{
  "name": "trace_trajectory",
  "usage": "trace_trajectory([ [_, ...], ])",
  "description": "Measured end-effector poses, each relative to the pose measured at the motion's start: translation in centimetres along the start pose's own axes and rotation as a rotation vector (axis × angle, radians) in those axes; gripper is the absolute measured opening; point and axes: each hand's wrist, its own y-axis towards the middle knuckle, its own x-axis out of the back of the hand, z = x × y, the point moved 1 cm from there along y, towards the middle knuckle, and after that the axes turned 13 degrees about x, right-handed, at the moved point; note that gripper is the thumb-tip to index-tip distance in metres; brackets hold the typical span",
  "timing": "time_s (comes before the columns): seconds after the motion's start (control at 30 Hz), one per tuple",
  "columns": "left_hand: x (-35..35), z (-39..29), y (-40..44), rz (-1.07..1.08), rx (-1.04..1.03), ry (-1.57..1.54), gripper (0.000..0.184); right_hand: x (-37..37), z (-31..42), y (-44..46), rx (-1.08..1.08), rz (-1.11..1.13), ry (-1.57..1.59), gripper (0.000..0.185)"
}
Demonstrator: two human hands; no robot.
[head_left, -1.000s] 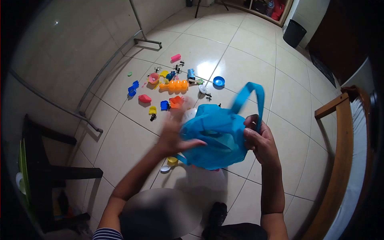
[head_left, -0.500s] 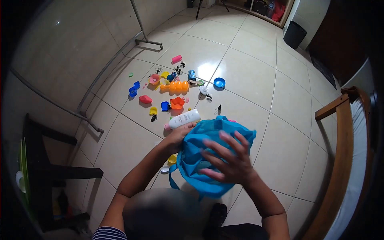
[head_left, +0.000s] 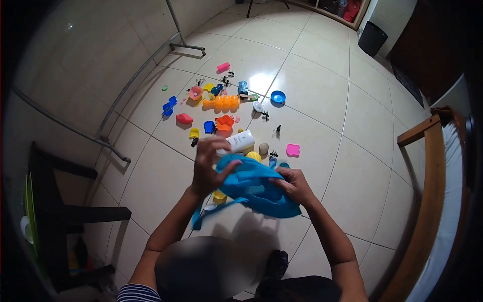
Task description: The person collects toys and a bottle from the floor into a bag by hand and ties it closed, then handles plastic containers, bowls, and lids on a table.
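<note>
Handling of the blue bag (head_left: 271, 202) appears unfinished: it is held above the floor (head_left: 322, 136), gripped by the right hand (head_left: 295, 186), while the left hand (head_left: 206, 168) is spread loosely alongside. The white bottle (head_left: 241, 141), orange toy (head_left: 225, 102) and pink mould (head_left: 293, 150) are left strewn; the bag's contents cannot be made out.

A black bin (head_left: 373, 39) and a wooden frame (head_left: 433, 168) stood well right of the metal rack (head_left: 188, 49); a shelf (head_left: 327, 15) stood beyond the rack.
</note>
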Motion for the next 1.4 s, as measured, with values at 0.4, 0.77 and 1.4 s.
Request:
trace_trajectory([
  [0.4,-3.7,1.7,-3.2,0.573,0.688,-0.195,0.016,-4.4,2.3,-1.8,0.697,0.300,-0.801,0.026],
  [0.77,1.8,5.1,-3.4,0.223,1.318,-1.292,0.032,-0.8,1.6,-0.6,0.179,-0.176,-0.559,0.024],
  [1.4,7.8,12.2,-6.5,0.139,1.223,-0.371,0.030,-8.6,3.0,17.0,0.253,-0.036,-0.127,0.023],
])
